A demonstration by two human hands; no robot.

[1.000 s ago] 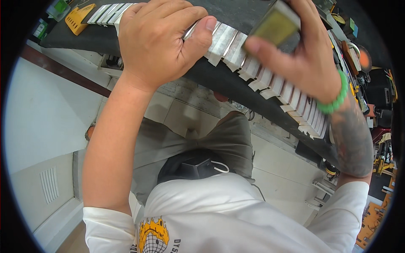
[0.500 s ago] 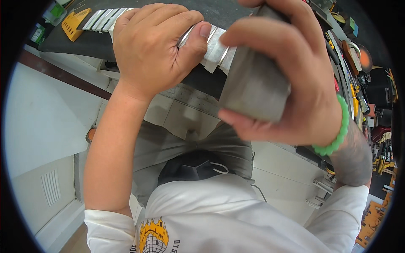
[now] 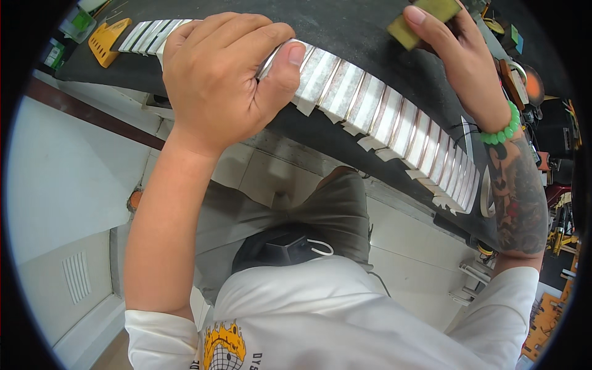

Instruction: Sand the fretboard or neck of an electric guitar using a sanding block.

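A guitar neck [image 3: 383, 112] lies along the dark bench, running from upper left down to the right. White tape strips cover it between the metal frets, and loose tape ends hang over its near edge. My left hand [image 3: 225, 83] is wrapped round the neck at its left part, thumb on top, hiding that stretch. Beyond the neck, at upper right, my right hand [image 3: 465, 71] grips an olive-yellow sanding block [image 3: 422, 23] between thumb and fingers. The block is held apart from the neck.
A yellow slotted tool [image 3: 106, 44] sits by the neck's far left end. A roll of tape [image 3: 487, 192] is beside the right end. Assorted tools crowd the right side, including an orange round item [image 3: 531, 85]. The dark bench top [image 3: 345, 31] extends behind the neck.
My right hand has moved up and away to the right with the block, which was close in front of the neck and showed a grey face. More of the neck is uncovered. My left hand stays put.
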